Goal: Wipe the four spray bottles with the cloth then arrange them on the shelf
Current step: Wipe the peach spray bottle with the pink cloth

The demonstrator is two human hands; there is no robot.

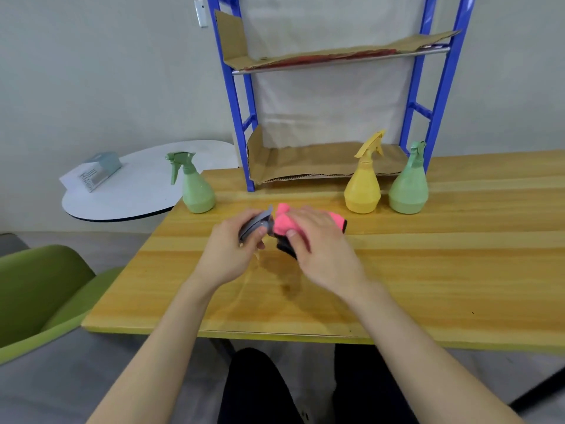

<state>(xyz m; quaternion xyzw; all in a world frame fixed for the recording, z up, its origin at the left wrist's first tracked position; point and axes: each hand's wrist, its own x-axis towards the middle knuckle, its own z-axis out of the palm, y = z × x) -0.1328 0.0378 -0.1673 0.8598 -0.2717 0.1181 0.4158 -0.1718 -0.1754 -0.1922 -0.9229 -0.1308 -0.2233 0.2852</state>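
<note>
My left hand (235, 249) grips the grey trigger head of a spray bottle (255, 224) above the middle of the wooden table (428, 270). My right hand (318, 240) holds a pink cloth (282, 223) wrapped round that bottle's body, which is hidden under the cloth. A green spray bottle (195, 186) stands at the table's back left. A yellow spray bottle (363, 182) and a second green one (409, 182) stand side by side at the back right, in front of the blue shelf (241, 130).
The shelf's two levels are lined with cardboard (318, 162). A white round table (134, 191) with a grey box (97, 172) sits to the left. A green chair (39, 289) is at the lower left. My legs are under the table's front edge.
</note>
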